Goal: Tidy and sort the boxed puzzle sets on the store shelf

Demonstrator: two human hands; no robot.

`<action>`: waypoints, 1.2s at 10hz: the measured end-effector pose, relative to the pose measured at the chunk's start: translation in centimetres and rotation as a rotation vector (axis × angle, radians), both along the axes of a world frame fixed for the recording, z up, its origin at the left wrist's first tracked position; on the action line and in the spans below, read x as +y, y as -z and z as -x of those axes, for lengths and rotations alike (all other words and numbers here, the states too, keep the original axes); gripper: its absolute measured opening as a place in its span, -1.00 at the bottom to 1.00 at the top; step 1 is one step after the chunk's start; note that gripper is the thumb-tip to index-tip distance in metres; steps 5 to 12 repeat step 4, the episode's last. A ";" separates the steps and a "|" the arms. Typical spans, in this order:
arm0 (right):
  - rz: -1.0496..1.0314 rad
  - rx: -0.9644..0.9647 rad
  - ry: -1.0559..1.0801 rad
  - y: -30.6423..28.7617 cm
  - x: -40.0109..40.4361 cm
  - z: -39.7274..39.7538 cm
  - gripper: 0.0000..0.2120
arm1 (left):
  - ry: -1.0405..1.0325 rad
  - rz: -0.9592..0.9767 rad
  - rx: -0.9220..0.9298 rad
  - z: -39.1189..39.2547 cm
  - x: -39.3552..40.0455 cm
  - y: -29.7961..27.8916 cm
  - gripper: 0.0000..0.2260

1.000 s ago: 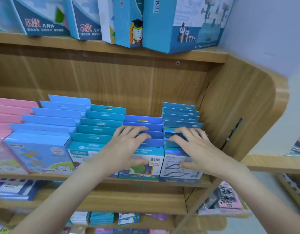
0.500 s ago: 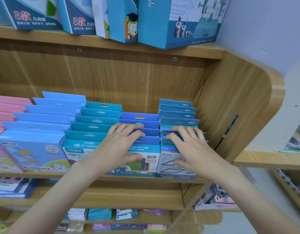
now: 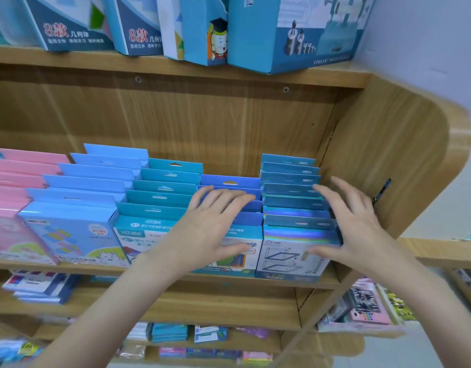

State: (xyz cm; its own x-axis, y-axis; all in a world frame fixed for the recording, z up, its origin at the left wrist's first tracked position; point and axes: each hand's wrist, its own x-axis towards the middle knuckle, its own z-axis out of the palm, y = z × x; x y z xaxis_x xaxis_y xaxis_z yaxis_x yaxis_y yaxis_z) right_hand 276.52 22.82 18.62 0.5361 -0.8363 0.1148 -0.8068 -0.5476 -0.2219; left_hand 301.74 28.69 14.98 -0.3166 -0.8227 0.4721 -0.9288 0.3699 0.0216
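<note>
Rows of boxed puzzle sets stand front to back on the middle wooden shelf [image 3: 284,285]. My left hand [image 3: 210,229] rests with spread fingers on the tops of the dark blue row [image 3: 230,181], thumb against the front box's face. My right hand [image 3: 359,229] lies at the right flank of the shiny holographic row [image 3: 290,179]. Its fingers are spread beside the rear boxes, and its thumb touches the white front box [image 3: 282,261]. Neither hand lifts a box.
Teal [image 3: 173,176], light blue [image 3: 96,176] and pink [image 3: 22,168] rows fill the shelf to the left. The curved wooden side panel [image 3: 393,155] stands just right of my right hand. Large blue boxes [image 3: 295,30] sit on the shelf above; lower shelves hold mixed packs.
My right hand has slid from the tops of the holographic boxes to the row's right side, fingers spreading wider. My left hand stays on the dark blue row.
</note>
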 end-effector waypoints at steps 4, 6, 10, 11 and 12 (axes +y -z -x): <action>-0.090 -0.068 -0.015 1.8 1.5 -0.8 -0.14 | 0.043 -0.008 0.017 1.2 -1.1 0.8 -0.56; -0.090 -0.068 -0.015 1.8 1.5 -0.8 -0.14 | 0.043 -0.008 0.017 1.2 -1.1 0.8 -0.56; -0.090 -0.068 -0.015 1.8 1.5 -0.8 -0.14 | 0.043 -0.008 0.017 1.2 -1.1 0.8 -0.56; -0.090 -0.068 -0.015 1.8 1.5 -0.8 -0.14 | 0.043 -0.008 0.017 1.2 -1.1 0.8 -0.56; -0.090 -0.068 -0.015 1.8 1.5 -0.8 -0.14 | 0.043 -0.008 0.017 1.2 -1.1 0.8 -0.56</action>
